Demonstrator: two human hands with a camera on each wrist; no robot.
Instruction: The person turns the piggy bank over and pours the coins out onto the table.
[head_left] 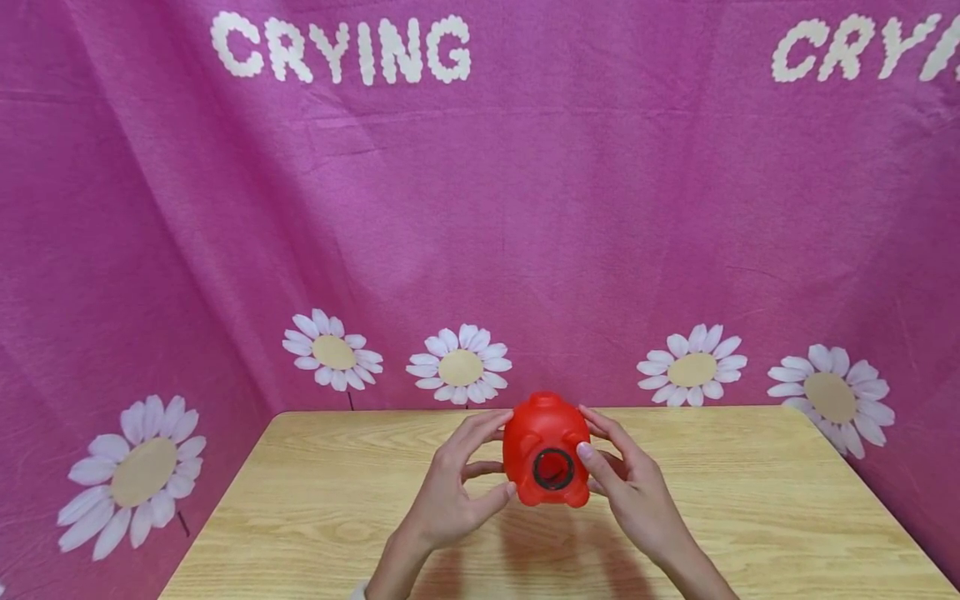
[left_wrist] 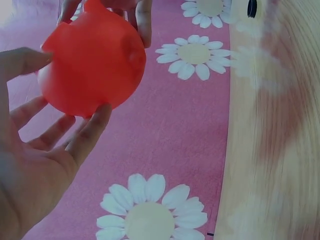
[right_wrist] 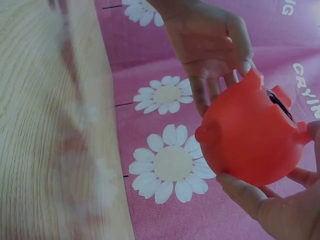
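Note:
A red piggy bank is held up above the table between both hands. Its underside, with short stubby feet, faces the head camera, and a round black-rimmed hole in it shows a dark red inside. My left hand grips the bank's left side, with thumb and fingers spread around it. On the other side, my right hand holds it, the thumb lying near the feet. A small knob, perhaps the snout, sticks out in the right wrist view.
The light wooden table reflects the red bank. A small black round thing shows on the table in the left wrist view. Behind and to the sides hangs a pink cloth with white daisies and lettering.

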